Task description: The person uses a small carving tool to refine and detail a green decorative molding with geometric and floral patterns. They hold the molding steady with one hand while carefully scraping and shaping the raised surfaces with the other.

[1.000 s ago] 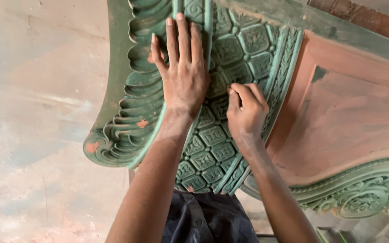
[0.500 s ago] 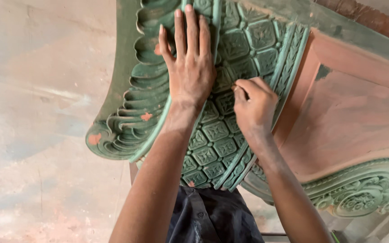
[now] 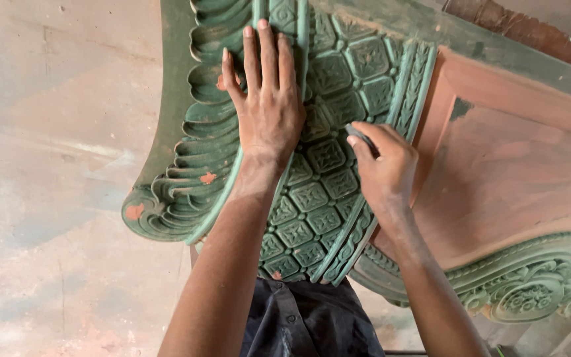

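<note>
A carved wooden furniture panel (image 3: 328, 155), coated green with a lattice of square rosettes and scalloped leaf edges, fills the middle of the head view. My left hand (image 3: 269, 99) lies flat on it, fingers spread upward over the leaf border and lattice. My right hand (image 3: 381, 165) is curled, pinching a small dark grey piece, likely sandpaper (image 3: 359, 135), pressed against the lattice near the beaded right border. Reddish bare spots (image 3: 207, 177) show through the green on the leaf edge.
A reddish-brown flat panel (image 3: 510, 172) adjoins on the right, with another green carved scroll (image 3: 536, 287) at the lower right. A dusty concrete floor (image 3: 47, 198) lies to the left. My dark clothing (image 3: 305, 324) shows at the bottom.
My view has shifted, so the carved panel sits slightly further right and lower in frame. The left hand stays flat on the carving; my right hand has moved a little along the lattice.
</note>
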